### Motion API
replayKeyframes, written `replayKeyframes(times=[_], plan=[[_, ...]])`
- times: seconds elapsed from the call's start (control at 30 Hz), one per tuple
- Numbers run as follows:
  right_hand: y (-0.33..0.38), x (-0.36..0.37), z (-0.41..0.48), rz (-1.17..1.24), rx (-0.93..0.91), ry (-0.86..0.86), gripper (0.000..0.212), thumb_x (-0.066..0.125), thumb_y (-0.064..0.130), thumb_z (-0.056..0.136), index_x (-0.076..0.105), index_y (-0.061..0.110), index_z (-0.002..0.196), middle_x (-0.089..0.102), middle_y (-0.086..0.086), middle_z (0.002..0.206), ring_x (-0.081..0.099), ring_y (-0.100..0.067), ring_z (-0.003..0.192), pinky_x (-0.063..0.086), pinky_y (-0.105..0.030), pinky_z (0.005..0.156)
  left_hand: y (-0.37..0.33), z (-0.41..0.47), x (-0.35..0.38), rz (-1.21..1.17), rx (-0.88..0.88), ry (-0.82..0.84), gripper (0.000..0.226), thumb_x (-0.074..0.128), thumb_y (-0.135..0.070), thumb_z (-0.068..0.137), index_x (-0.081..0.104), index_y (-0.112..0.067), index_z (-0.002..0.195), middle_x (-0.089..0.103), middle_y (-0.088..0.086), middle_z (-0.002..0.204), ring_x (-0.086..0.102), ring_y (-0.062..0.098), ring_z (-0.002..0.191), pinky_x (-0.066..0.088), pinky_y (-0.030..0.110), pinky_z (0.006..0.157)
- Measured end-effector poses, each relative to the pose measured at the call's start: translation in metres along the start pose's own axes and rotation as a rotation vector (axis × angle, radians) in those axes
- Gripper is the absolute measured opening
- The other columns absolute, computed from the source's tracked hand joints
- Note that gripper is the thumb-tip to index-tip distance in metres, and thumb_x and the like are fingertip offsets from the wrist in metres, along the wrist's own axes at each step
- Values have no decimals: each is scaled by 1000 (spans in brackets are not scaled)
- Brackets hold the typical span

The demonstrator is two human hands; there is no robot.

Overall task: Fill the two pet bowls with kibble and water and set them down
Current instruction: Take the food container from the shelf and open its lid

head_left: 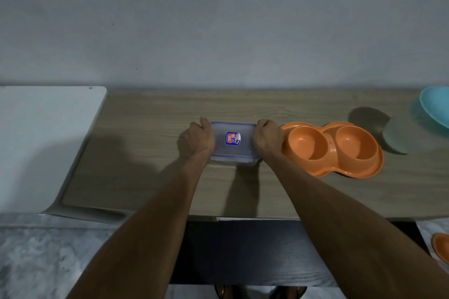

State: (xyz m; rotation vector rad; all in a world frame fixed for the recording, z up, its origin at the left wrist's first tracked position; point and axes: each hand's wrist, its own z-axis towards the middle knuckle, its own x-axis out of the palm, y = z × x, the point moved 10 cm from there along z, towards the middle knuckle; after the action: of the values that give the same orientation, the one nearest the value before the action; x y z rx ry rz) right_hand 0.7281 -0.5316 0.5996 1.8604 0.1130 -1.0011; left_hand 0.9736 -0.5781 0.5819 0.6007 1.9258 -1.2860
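A clear plastic container (pixel 232 143) with a blue-trimmed lid and a label on top sits in the middle of the wooden table (pixel 150 153). My left hand (pixel 200 139) grips its left end and my right hand (pixel 266 139) grips its right end. What is inside the container cannot be made out. Just right of it lies an orange double pet bowl (pixel 334 149), both wells empty, touching or nearly touching my right hand.
A turquoise bowl (pixel 436 107) stands at the table's far right edge. A white board (pixel 46 138) lies at the left end. On the floor at lower right, part of an orange dish (pixel 442 246) shows. A wall runs close behind the table.
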Motion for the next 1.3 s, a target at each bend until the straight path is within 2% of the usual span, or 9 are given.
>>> replayKeyframes(times=[0.13, 0.3, 0.5, 0.67, 0.8, 0.9, 1.0, 1.1, 1.3], plan=[[-3, 2, 3, -79, 9, 15, 49, 29, 26, 103, 67, -5, 105, 67, -27, 114, 60, -44, 110, 45, -43, 93, 1, 0, 1, 11, -15, -6, 71, 15, -55, 99, 63, -7, 121, 65, 20, 122, 59, 40, 112, 43, 45, 96], [2, 12, 2, -107, -27, 142, 37, 27, 12, 102, 52, -7, 123, 61, -29, 123, 57, -48, 115, 45, -49, 96, 3, 3, 4, -5, -38, 4, 70, 16, -55, 98, 61, -8, 124, 62, 21, 126, 56, 42, 118, 41, 46, 101], [9, 9, 2, -173, -85, 139, 41, 26, 17, 103, 57, -5, 119, 60, -27, 124, 53, -48, 118, 43, -51, 100, 4, 2, 4, -45, -65, 29, 71, 16, -55, 96, 60, -7, 124, 61, 21, 127, 56, 40, 118, 41, 47, 103], [6, 13, 5, -222, -72, 116, 42, 27, 24, 103, 60, 1, 115, 63, -23, 121, 56, -44, 115, 45, -48, 97, 2, -7, -13, -40, -62, -86, 69, 23, -56, 94, 68, -7, 111, 67, 20, 114, 60, 39, 106, 46, 47, 97], [7, -1, 7, -249, -21, 51, 46, 30, 33, 100, 62, 4, 115, 63, -20, 123, 58, -43, 114, 44, -42, 93, -4, -24, -24, -241, -122, -16, 53, 37, -43, 101, 56, -1, 125, 58, 19, 130, 54, 35, 118, 37, 31, 83], [41, -18, 9, -258, -163, -25, 43, 35, 32, 99, 63, 1, 112, 63, -24, 119, 60, -42, 110, 45, -41, 88, -12, -47, -45, -295, 32, -68, 55, 49, -39, 99, 44, 0, 138, 48, 17, 140, 46, 31, 127, 28, 24, 78], [73, 2, 16, -335, -266, 122, 42, 38, 33, 97, 65, 3, 109, 64, -23, 119, 61, -41, 109, 46, -41, 86, -19, -75, -47, -132, 344, -83, 73, 60, -48, 91, 35, -5, 145, 39, 12, 147, 39, 29, 134, 33, 33, 100], [85, 46, 17, -426, -272, 411, 43, 41, 34, 98, 63, 1, 113, 60, -25, 127, 58, -40, 115, 44, -37, 86, -21, -89, -25, 184, 505, -27, 89, 50, -61, 90, 20, -7, 154, 23, 11, 160, 27, 27, 145, 27, 41, 112], [89, 92, 6, -552, -237, 680, 45, 40, 31, 100, 56, 4, 132, 50, -19, 144, 51, -35, 127, 41, -37, 97, -9, -86, 5, 270, 436, 209, 84, 30, -54, 99, -13, -9, 155, -15, 6, 165, -15, 25, 152, -4, 59, 120]])
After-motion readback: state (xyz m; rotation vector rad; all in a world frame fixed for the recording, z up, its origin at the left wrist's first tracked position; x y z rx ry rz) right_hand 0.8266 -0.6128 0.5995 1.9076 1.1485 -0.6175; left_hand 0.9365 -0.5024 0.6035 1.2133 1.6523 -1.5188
